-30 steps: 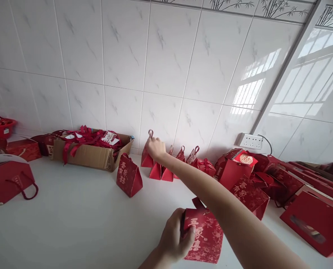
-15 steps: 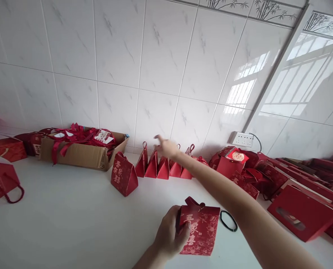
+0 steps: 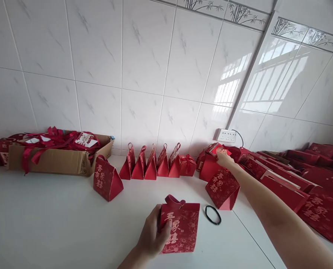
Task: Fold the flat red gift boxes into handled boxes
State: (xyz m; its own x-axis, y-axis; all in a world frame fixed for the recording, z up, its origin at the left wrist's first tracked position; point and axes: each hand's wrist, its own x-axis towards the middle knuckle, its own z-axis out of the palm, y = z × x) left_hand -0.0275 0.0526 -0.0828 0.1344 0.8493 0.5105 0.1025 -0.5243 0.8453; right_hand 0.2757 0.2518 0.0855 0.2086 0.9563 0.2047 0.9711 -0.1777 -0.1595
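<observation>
Held box: While the right arm reaches away, the left hand holds the red gift box, nearest of all; whether its base touches the counter, I cannot tell.
Left fingers: The thumb presses the front face and the other fingers go behind, so the box is clamped at its left side. In my judgement a light pinch is good here, because thin card may dent, and the ribbon loop should stay uncrushed.
Black band: It lies flat, just right of the held box.
Right hand: It is at the large red box, beyond a triangular box, towards the counter's back edge. Its fingertips are partly hidden; apart or together, I cannot tell. A slow, steady touch seems wise among boxes standing so close.
Row: Five looped boxes stand side by side near the back edge.
Carton: Full of ribbons, it sits along the back edge's left part.
</observation>
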